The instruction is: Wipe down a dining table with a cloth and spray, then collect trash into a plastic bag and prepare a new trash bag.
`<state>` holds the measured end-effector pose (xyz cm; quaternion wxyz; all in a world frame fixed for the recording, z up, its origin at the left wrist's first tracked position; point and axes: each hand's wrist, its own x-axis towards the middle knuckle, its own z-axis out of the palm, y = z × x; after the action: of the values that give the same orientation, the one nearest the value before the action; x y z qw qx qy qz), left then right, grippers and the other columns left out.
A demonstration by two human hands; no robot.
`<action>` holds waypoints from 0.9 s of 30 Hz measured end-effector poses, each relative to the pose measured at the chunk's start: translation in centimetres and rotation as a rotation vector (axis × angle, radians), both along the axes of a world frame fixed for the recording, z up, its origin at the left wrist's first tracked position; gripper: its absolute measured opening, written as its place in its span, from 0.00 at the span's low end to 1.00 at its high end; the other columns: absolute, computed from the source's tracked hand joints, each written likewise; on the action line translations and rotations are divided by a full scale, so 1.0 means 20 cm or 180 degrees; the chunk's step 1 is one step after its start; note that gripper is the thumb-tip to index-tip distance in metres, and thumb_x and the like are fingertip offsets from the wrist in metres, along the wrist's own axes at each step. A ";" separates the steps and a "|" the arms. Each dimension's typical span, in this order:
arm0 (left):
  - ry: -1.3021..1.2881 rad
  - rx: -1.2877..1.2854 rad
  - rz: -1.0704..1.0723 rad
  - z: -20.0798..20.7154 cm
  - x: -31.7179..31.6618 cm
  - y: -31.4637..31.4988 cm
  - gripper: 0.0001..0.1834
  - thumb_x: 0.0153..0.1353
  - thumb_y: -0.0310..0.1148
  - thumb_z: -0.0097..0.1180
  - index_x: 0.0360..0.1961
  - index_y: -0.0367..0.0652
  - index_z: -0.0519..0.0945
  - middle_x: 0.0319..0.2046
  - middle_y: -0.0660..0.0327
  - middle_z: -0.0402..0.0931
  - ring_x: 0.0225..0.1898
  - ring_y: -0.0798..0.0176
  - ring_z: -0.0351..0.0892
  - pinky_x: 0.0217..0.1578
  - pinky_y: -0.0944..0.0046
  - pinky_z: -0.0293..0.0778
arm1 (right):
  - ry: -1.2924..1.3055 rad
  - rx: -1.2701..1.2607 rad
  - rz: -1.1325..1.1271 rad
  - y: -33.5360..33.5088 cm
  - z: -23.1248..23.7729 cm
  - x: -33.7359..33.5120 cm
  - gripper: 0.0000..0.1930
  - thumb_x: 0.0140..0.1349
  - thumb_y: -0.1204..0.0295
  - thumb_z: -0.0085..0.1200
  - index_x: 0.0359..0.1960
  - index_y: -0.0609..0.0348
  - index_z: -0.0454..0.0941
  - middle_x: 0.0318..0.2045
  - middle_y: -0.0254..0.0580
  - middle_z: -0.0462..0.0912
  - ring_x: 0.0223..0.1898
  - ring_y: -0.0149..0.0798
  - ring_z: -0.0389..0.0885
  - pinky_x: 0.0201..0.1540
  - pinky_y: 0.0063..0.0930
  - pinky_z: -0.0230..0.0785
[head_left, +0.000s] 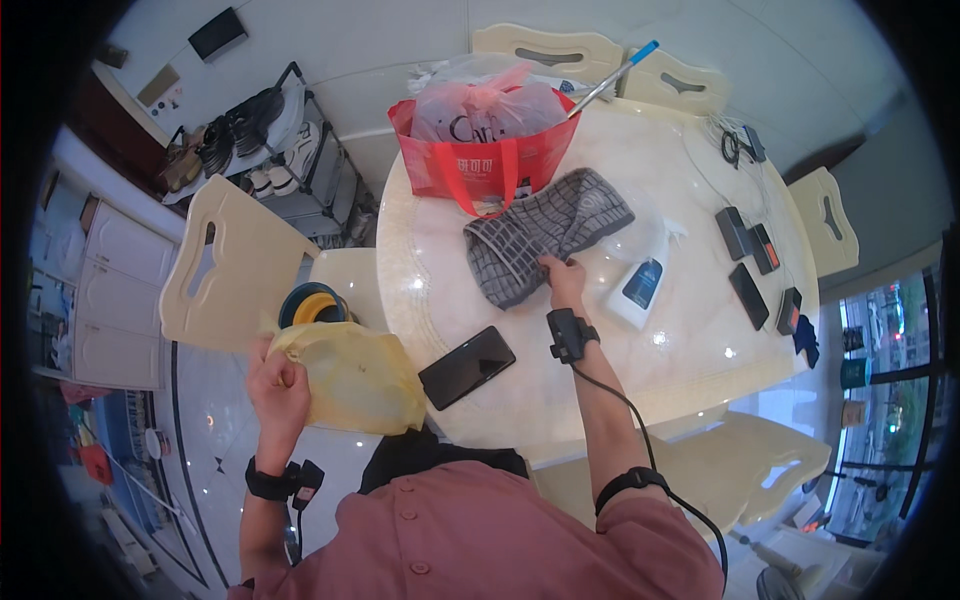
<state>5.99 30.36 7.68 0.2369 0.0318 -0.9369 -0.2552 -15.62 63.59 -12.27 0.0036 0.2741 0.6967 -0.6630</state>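
Observation:
My left hand (278, 395) is closed on the top edge of a yellow plastic bag (365, 385), which hangs beside the near left edge of the table. My right hand (566, 282) reaches over the table with its fingers closed on the near edge of a grey checked cloth (515, 250). The cloth lies crumpled and partly folded on the tabletop. Right of that hand, a white spray bottle (638, 290) with a dark label lies tilted. A black smartphone (467, 367) rests flat between my two arms.
A red shopping bag (480, 165) stuffed with plastic bags stands at the back of the pale table (600, 400), beside a blue-tipped metal pole (612, 78). Several dark devices and cables lie at the right. Left are a cream chair (235, 265), stacked buckets (313, 303) and a shoe rack (315, 190).

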 end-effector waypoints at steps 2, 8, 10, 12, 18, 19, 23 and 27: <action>0.0398 -0.0105 -0.0120 0.00 -0.06 0.02 0.07 0.45 0.17 0.46 0.17 0.36 0.61 0.27 0.54 0.66 0.24 0.61 0.67 0.26 0.67 0.64 | 0.0073 -0.1174 0.0087 -0.02 0.09 -0.03 0.14 0.41 0.73 0.61 0.29 0.66 0.72 0.25 0.43 0.77 0.31 0.37 0.76 0.36 0.27 0.69; -0.1560 0.3668 -0.1339 -0.10 -0.19 0.09 0.13 0.45 0.23 0.40 0.36 0.39 0.67 0.34 0.56 0.70 0.21 0.71 0.65 0.23 0.75 0.63 | 0.0568 -0.3476 0.0700 -0.17 0.52 0.15 0.17 0.47 0.81 0.49 0.42 0.69 0.70 0.39 0.46 0.77 0.42 0.43 0.75 0.49 0.35 0.67; -0.1776 0.4018 -0.1789 -0.13 -0.25 0.10 0.16 0.51 0.30 0.41 0.41 0.36 0.68 0.33 0.55 0.71 0.20 0.71 0.64 0.21 0.75 0.60 | 0.0398 -0.3628 0.0921 -0.26 0.68 0.36 0.23 0.46 0.82 0.47 0.49 0.72 0.65 0.47 0.52 0.73 0.49 0.46 0.72 0.55 0.42 0.62; -0.1889 0.4180 -0.1956 -0.19 -0.32 0.06 0.18 0.53 0.32 0.44 0.44 0.36 0.68 0.35 0.56 0.71 0.23 0.71 0.67 0.25 0.75 0.63 | 0.0195 -0.3692 0.1118 -0.30 0.62 0.54 0.28 0.45 0.83 0.47 0.53 0.72 0.61 0.50 0.51 0.70 0.51 0.50 0.70 0.56 0.46 0.60; -0.1208 0.3914 -0.1774 -0.05 -0.29 0.08 0.22 0.53 0.32 0.55 0.48 0.35 0.68 0.40 0.63 0.72 0.41 0.69 0.70 0.45 0.71 0.65 | 0.0467 -0.2907 0.1643 -0.46 0.52 0.90 0.29 0.46 0.87 0.49 0.54 0.66 0.63 0.51 0.44 0.70 0.52 0.40 0.69 0.55 0.33 0.61; -0.1203 0.3515 -0.1678 -0.03 -0.27 0.07 0.20 0.54 0.31 0.53 0.48 0.35 0.68 0.40 0.62 0.72 0.42 0.69 0.70 0.46 0.70 0.64 | 0.0424 -0.2573 0.1676 -0.48 0.51 0.92 0.28 0.47 0.86 0.50 0.54 0.65 0.63 0.51 0.42 0.70 0.52 0.39 0.68 0.56 0.31 0.60; -0.0832 0.2680 -0.1449 -0.12 -0.26 0.01 0.17 0.55 0.24 0.45 0.48 0.35 0.67 0.39 0.61 0.72 0.42 0.69 0.70 0.47 0.71 0.64 | 0.0784 -0.1749 0.1858 -0.55 0.45 0.98 0.26 0.51 0.80 0.54 0.54 0.65 0.63 0.50 0.41 0.70 0.52 0.36 0.67 0.56 0.28 0.59; -0.0229 0.2427 -0.1758 0.01 -0.30 -0.11 0.19 0.53 0.17 0.37 0.48 0.34 0.66 0.39 0.60 0.72 0.43 0.71 0.68 0.47 0.71 0.63 | 0.0719 -0.0769 0.2351 -0.61 0.49 1.11 0.20 0.53 0.68 0.57 0.46 0.65 0.70 0.40 0.39 0.77 0.42 0.31 0.74 0.45 0.25 0.65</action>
<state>0.07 28.13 7.93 0.0990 -0.1251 -0.7573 -0.6333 6.52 51.30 -2.44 0.1972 -0.0716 0.6613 -0.7201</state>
